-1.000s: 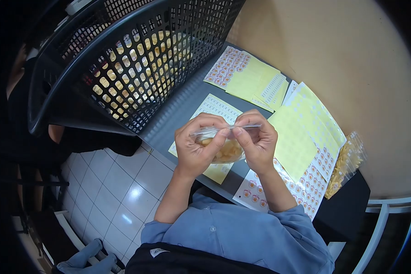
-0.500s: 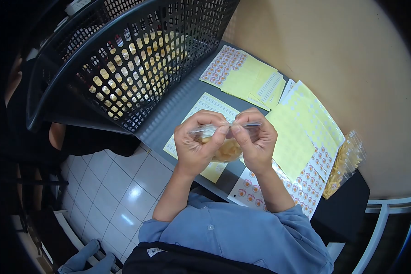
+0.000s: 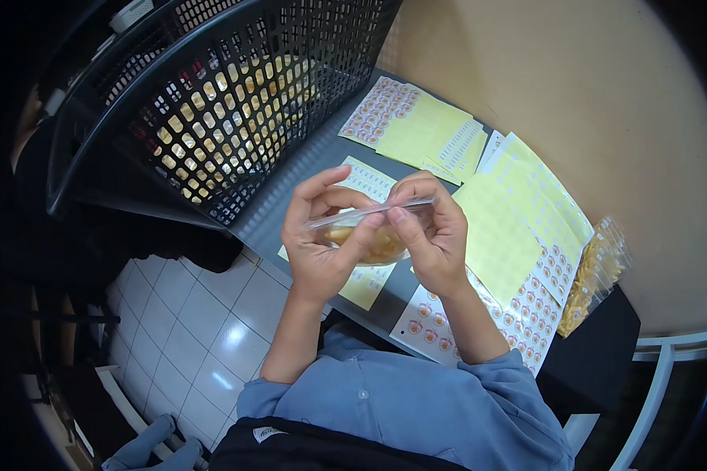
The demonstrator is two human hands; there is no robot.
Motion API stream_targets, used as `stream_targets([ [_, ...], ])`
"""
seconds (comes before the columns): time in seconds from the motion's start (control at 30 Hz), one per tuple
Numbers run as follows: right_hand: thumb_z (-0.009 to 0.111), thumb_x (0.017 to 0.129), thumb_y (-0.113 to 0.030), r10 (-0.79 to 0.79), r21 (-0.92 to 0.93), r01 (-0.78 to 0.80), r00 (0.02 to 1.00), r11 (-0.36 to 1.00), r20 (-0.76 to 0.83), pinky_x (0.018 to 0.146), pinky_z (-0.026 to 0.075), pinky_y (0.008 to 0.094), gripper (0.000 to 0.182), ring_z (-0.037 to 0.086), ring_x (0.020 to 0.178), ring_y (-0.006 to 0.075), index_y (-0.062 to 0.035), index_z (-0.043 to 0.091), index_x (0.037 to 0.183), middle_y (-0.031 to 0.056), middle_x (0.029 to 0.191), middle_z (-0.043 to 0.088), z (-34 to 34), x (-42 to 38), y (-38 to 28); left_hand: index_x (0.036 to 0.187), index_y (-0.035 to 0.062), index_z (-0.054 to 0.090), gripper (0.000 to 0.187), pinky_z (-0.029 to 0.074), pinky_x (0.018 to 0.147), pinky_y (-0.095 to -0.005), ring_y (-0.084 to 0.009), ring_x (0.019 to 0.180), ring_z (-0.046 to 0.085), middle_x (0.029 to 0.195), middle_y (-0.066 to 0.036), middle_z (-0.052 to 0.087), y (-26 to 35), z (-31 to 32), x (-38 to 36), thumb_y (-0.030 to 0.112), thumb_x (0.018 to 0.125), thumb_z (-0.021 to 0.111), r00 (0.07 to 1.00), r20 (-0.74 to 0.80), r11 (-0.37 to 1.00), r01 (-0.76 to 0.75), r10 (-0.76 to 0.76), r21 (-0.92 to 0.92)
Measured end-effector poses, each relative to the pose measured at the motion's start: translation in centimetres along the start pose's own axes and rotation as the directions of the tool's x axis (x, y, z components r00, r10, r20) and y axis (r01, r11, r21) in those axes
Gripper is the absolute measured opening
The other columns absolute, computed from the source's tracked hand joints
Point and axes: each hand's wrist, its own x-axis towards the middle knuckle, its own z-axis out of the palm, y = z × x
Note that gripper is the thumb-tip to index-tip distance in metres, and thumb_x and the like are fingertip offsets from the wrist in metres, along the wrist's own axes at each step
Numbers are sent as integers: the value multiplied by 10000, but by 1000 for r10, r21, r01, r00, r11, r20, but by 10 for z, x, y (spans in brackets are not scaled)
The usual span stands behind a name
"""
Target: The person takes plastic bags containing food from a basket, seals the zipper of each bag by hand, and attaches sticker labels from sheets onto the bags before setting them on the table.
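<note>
A clear plastic zip bag (image 3: 381, 250) with yellowish pieces of food inside hangs between my hands, above the table. My right hand (image 3: 434, 239) pinches the bag's top edge between thumb and fingers near its middle. On the other side, my left hand (image 3: 318, 239) holds the bag's left end with the thumb across its front, while the index finger is raised off it. Part of the bag's contents is hidden behind my thumbs. Beneath it lies a yellow label sheet (image 3: 361, 290), partly covered by my hands.
A black perforated basket (image 3: 353, 47) holding several filled bags stands at the left. Sticker sheets (image 3: 495, 235) overlap on the dark table (image 3: 279, 196). Another filled bag (image 3: 593, 282) lies at the right edge, beside the wall (image 3: 605, 118). A person's legs (image 3: 153, 447) show at lower left.
Both hands and the bag have shifted slightly left and up. My left index finger has lifted off the bag's top edge, and the hand has opened somewhat. The right hand keeps its pinch.
</note>
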Motion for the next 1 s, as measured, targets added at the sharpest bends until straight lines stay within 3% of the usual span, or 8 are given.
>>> stream_targets([
  [0.3,559,745,-32,-17,-58,16,1000,998,-20,618,429,229,63,547,675,123,4,529,788,80,749,544,1,-2,-3,1134,-26,368,533,446,664,-217,-117,714,563,740,-90,584,-1,4,2,-51,663,617,987,-70,990,-142,143,18],
  [0.53,553,763,-39,83,75,-81,996,994,-34,589,438,226,63,575,641,129,18,557,790,91,745,559,5,-3,2,1180,-57,308,592,446,696,-220,-126,735,574,749,-92,591,2,-2,-1,-50,677,618,994,-114,999,7,-1,53],
  [0.83,534,785,-59,101,5,-101,993,995,-68,598,435,226,91,580,654,130,18,579,803,91,722,575,4,-1,4,1202,-80,251,612,444,717,-220,-145,758,592,773,-122,610,0,-7,1,-41,702,601,993,-102,997,69,-66,28],
  [1.0,515,792,-50,16,-123,-28,995,992,-99,599,431,223,102,574,644,132,12,595,808,86,703,576,-1,2,-1,1234,-73,187,614,451,736,-239,-168,789,594,813,-152,612,4,-8,3,-39,745,557,993,-51,994,102,-104,-38],
])
